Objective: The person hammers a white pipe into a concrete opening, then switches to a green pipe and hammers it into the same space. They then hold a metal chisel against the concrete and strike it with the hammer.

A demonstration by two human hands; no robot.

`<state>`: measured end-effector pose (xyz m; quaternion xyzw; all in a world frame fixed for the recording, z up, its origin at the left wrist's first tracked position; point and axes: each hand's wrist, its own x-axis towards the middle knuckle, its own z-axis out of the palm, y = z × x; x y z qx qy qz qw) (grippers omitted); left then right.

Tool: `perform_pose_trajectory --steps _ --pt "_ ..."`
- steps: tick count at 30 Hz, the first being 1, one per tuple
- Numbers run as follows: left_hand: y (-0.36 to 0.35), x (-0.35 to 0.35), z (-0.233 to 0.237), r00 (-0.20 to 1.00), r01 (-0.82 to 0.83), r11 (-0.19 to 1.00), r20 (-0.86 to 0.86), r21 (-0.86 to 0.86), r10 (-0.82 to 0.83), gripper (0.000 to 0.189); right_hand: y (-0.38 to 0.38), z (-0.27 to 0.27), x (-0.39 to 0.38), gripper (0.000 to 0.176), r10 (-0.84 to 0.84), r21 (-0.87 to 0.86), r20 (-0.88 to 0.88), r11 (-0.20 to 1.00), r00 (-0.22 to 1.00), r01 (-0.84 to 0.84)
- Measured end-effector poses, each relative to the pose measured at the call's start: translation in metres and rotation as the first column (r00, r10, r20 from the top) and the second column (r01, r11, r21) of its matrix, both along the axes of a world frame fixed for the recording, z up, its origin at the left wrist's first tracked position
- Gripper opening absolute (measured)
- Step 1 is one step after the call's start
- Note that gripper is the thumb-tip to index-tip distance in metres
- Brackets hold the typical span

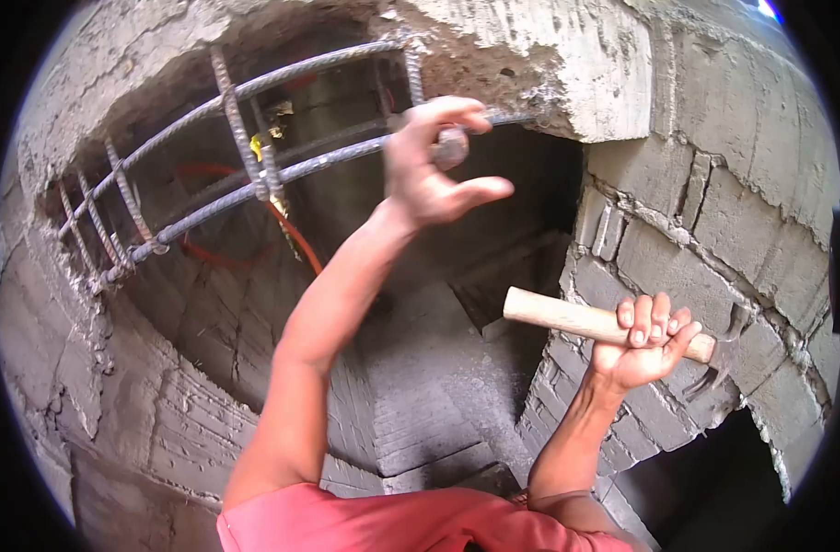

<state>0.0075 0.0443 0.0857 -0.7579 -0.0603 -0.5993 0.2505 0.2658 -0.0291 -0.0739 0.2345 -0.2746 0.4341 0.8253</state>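
My left hand (415, 175) is raised at the broken concrete beam (604, 74), close to the lower reinforcing bar (332, 161). Its fingers curl around a chisel (452, 147), which shows only its round, worn metal end; the thumb sticks out to the side. Motion smears this hand a little, and the rest of the chisel is hidden. Off to the right, my right hand (645, 345) is wrapped round the pale wooden handle of a claw hammer (562, 316), close to its head. The handle's free end points left, and the metal claw head is at the right.
Ribbed upright bars (238, 124) cross the long bars in the beam's broken-out gap. An orange cable (295, 237) hangs behind them. A block wall (641, 248) with rough mortar joints stands at the right, above a dark opening (714, 488). Below lies a dusty floor (420, 405).
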Motion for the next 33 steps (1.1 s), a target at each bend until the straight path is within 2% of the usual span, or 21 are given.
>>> perform_pose_trajectory --steps 2,4,6,8,9,10,12,13,16,18,20,22,26,29,30,32,33 --pt "0.020 0.017 0.002 0.977 -0.174 0.984 0.115 -0.036 0.177 0.052 0.001 -0.006 -0.006 0.036 0.087 -0.004 0.059 0.996 0.994 -0.087" --pt "0.036 0.040 0.026 0.984 -0.177 0.966 0.046 0.186 0.171 0.042 -0.007 -0.014 -0.019 0.036 0.164 -0.079 0.120 0.985 0.979 -0.155" --pt "0.017 0.068 0.045 0.899 -0.436 0.900 -0.068 -0.025 0.434 0.036 -0.022 -0.024 -0.030 0.035 0.199 -0.183 0.210 0.970 0.957 -0.161" --pt "-0.013 0.088 0.045 0.960 -0.272 0.962 -0.079 -0.034 0.268 0.034 -0.037 -0.039 -0.034 0.033 0.202 -0.271 0.261 0.954 0.944 -0.129" --pt "-0.019 0.096 0.036 0.990 -0.135 0.987 -0.038 0.090 0.139 0.035 -0.044 -0.049 -0.032 0.033 0.203 -0.269 0.308 0.956 0.930 -0.119" --pt "-0.031 0.098 0.024 0.994 -0.097 0.975 -0.032 0.202 0.106 0.038 -0.053 -0.061 -0.032 0.032 0.167 -0.298 0.342 0.952 0.925 -0.062" --pt "-0.042 0.092 0.005 0.992 0.009 0.945 -0.123 0.328 0.034 0.040 -0.073 -0.085 -0.030 0.032 0.102 -0.357 0.412 0.932 0.906 0.057" --pt "-0.046 0.083 0.000 0.976 0.013 0.931 -0.205 0.366 0.067 0.040 -0.083 -0.098 -0.029 0.033 0.074 -0.374 0.440 0.921 0.895 0.107" --pt "-0.049 0.073 0.002 0.959 0.086 0.910 -0.280 0.405 0.034 0.041 -0.107 -0.125 -0.031 0.034 0.009 -0.367 0.477 0.911 0.879 0.190" --pt "-0.055 0.073 0.016 0.947 0.057 0.895 -0.309 0.443 0.093 0.038 -0.114 -0.128 -0.033 0.035 -0.026 -0.368 0.483 0.901 0.875 0.229" --pt "-0.056 0.079 0.028 0.957 0.061 0.877 -0.277 0.476 0.083 0.035 -0.114 -0.118 -0.030 0.034 -0.137 -0.303 0.552 0.886 0.823 0.351" --pt "-0.046 0.082 0.037 0.964 0.114 0.863 -0.264 0.492 0.022 0.032 -0.113 -0.108 -0.024 0.035 -0.179 -0.265 0.579 0.881 0.796 0.391" --pt "-0.038 0.084 0.043 0.972 0.069 0.851 -0.226 0.521 0.060 0.030 -0.120 -0.098 -0.023 0.037 -0.239 -0.175 0.630 0.884 0.739 0.434" --pt "-0.026 0.086 0.046 0.951 -0.164 0.880 -0.166 0.445 0.261 0.023 -0.136 -0.096 -0.025 0.035 -0.237 -0.210 0.670 0.848 0.703 0.486" --pt "-0.017 0.088 0.048 0.979 -0.086 0.918 -0.139 0.387 0.150 0.019 -0.142 -0.092 -0.022 0.035 -0.233 -0.217 0.675 0.844 0.700 0.490" --pt "-0.010 0.090 0.044 0.978 -0.075 0.912 -0.148 0.403 0.146 0.018 -0.154 -0.075 -0.011 0.033 -0.307 -0.210 0.691 0.782 0.655 0.588" --pt "-0.010 0.091 0.040 0.978 -0.081 0.915 -0.145 0.395 0.149 0.018 -0.163 -0.060 -0.007 0.038 -0.343 -0.174 0.587 0.831 0.733 0.529"
